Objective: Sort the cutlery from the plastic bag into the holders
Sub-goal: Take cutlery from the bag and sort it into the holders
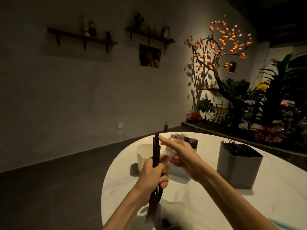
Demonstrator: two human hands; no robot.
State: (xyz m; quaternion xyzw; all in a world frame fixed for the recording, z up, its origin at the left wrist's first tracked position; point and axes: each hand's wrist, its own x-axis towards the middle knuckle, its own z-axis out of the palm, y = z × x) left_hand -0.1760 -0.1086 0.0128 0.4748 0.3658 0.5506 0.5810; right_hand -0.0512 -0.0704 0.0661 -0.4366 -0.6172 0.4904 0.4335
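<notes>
Over a white marble table (191, 205) in a dim room, left hand (152, 173) grips black forks (156, 150), right (181, 153) open.

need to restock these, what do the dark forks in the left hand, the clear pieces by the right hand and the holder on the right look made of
Dark forks: probably black plastic, thin and matte; dim light leaves it open.
Clear pieces: likely transparent plastic, since the right hand shows through them, with glossy glints.
Right holder: looks like folded pale card or paper, with flat faces, sharp creases and a matte surface.
</notes>
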